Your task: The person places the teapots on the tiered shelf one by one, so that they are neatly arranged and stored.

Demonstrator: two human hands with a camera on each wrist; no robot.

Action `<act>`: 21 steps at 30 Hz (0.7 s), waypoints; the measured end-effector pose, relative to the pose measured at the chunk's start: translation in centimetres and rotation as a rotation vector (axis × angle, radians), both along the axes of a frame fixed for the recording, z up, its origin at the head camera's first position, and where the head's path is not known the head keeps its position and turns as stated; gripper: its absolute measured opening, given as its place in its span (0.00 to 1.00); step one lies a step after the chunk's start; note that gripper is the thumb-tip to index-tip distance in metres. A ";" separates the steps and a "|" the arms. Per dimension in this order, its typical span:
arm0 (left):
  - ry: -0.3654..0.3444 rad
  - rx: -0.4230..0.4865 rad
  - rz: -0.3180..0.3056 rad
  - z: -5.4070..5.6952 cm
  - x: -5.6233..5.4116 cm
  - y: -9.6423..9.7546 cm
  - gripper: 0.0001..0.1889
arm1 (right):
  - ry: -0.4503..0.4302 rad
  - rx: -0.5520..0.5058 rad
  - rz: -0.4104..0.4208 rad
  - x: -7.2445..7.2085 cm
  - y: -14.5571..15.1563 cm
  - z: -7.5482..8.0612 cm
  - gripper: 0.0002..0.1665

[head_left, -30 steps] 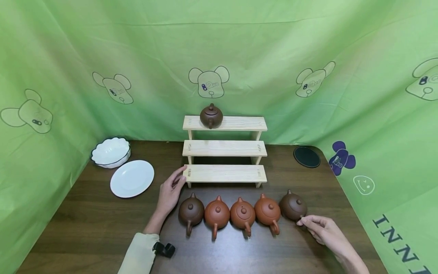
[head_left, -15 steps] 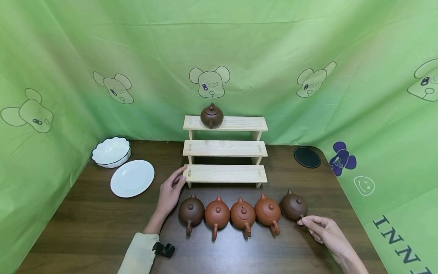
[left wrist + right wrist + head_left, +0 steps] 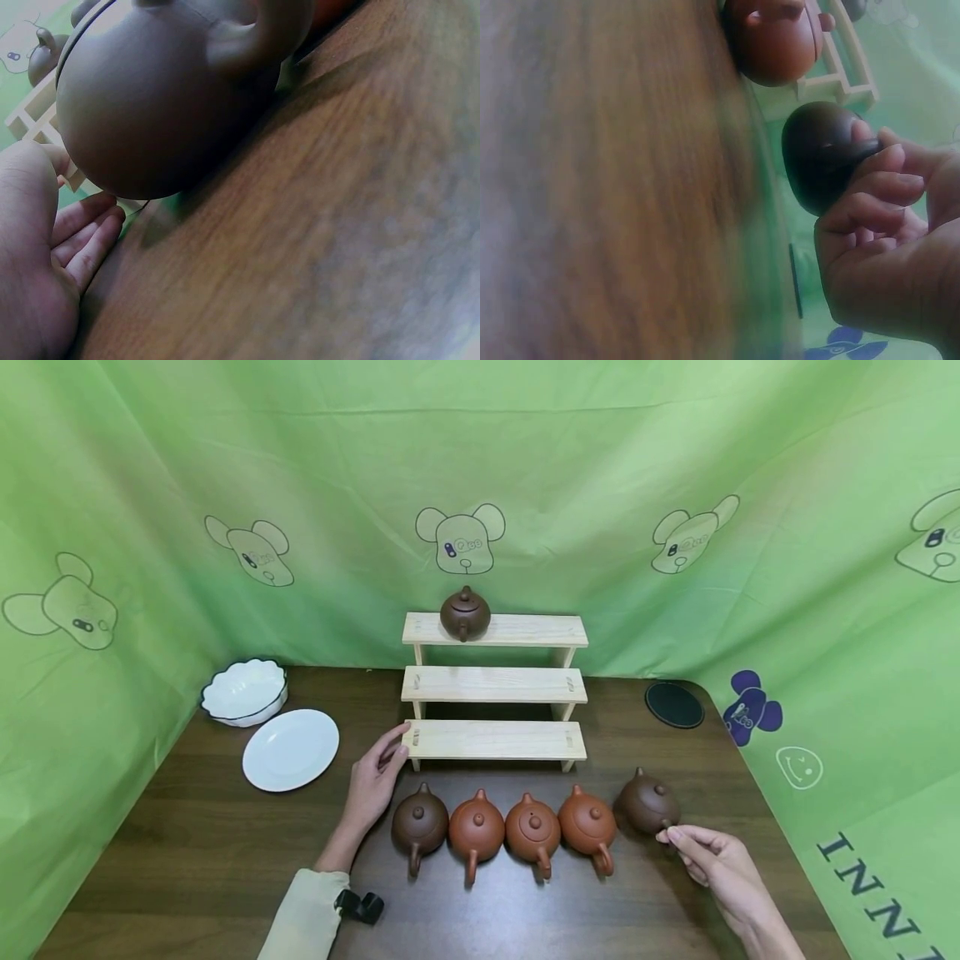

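Right hand (image 3: 712, 868) pinches brown teapot (image 3: 643, 802) by its handle (image 3: 855, 150).
Tipping could drop the lid (image 3: 654, 796) past those fingers; left hand (image 3: 372, 779), fingers straight, touches shelf (image 3: 495, 741).

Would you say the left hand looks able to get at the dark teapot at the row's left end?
Probably yes: the left hand touches the wooden stand close by that dark teapot, and nothing shows between them, though it would likely have to leave the stand first.

We see dark-brown pots (image 3: 647, 803), russet pots (image 3: 476, 833), a pale rack (image 3: 495, 740), a white plate (image 3: 290, 750), a dark-rimmed white bowl (image 3: 243, 691) and green cloth (image 3: 337, 460) with outlined animal heads (image 3: 450, 531).
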State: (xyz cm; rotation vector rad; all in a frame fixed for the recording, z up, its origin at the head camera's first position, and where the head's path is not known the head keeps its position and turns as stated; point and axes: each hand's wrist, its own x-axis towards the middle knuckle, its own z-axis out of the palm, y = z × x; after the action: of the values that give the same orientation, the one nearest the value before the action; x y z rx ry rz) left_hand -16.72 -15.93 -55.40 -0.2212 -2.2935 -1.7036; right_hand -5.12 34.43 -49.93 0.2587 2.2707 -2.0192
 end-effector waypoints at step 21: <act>0.011 0.006 -0.015 -1.9 -0.9 -0.6 0.21 | 0.062 -0.133 -0.011 -1.6 -1.9 3.4 0.18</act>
State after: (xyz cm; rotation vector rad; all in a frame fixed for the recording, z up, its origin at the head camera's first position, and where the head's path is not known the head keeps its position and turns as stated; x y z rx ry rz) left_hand -17.66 -16.53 -57.29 -0.2466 -2.2838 -1.7121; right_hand -6.70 32.52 -46.49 0.2018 2.1613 -2.2020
